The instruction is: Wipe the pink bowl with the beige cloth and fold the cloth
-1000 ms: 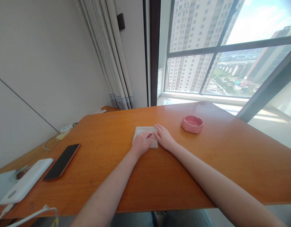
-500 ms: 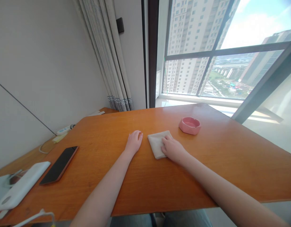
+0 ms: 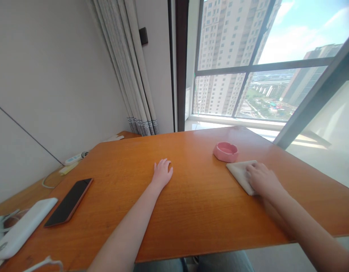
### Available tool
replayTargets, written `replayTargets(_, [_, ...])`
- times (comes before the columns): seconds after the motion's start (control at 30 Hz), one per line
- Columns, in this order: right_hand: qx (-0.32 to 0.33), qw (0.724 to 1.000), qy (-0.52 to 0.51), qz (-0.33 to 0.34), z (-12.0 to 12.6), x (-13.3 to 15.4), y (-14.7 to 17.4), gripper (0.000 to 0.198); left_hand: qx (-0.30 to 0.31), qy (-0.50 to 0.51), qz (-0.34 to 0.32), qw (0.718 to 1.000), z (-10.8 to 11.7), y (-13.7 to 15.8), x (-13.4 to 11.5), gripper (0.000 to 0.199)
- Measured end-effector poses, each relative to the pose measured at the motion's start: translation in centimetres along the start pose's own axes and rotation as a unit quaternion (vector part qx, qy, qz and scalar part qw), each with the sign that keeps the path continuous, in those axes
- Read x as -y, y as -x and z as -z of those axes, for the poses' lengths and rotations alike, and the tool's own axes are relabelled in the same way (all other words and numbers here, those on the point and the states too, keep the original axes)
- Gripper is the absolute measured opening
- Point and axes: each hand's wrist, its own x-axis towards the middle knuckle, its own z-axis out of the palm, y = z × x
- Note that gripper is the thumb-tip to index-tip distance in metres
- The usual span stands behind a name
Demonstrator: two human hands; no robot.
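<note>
One cloth point(image 3: 239, 174) under right hand point(image 3: 263, 180); left hand point(image 3: 162, 173) on table point(image 3: 197, 215).

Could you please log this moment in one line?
right hand: on folded cloth | left hand: on tabletop, holding nothing | pink ashtray: near cloth

No readable text, brand or number; only an unreadable grey oval point(image 3: 1, 248) on the white device point(image 3: 27, 225).
</note>
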Motion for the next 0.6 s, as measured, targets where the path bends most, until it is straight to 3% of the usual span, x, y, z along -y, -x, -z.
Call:
replayTargets(0.07, [-0.097,0.994,-0.035,0.041,1.4,4.1,0.7,0.011,-0.02,0.027,-0.02,0.999,0.1,-0.1,-0.2,0.022])
replayTargets(0.1, [-0.112,0.988,-0.075,0.07,1.9,6.6,1.0,0.01,-0.028,0.049,-0.036,0.998,0.2,-0.2,-0.3,0.019])
replayTargets(0.2, [-0.103,0.96,-0.198,0.171,2.1,14.3,1.7,0.021,-0.021,0.113,-0.075,0.991,0.3,-0.4,-0.5,0.018])
replayTargets(0.33, [-0.069,0.924,-0.248,0.281,-0.9,21.9,0.8,0.055,-0.009,0.127,-0.06,0.99,0.0,-0.7,-0.1,0.027])
replayTargets(0.43, [-0.024,0.928,-0.288,0.237,-3.1,24.6,-1.3,0.063,-0.002,0.122,-0.052,0.991,-0.2,-0.8,0.4,0.026])
replayTargets(0.6, [0.008,0.916,-0.334,0.223,-4.0,25.6,-3.7,0.049,0.0,0.133,-0.048,0.99,0.0,-0.7,0.3,0.026])
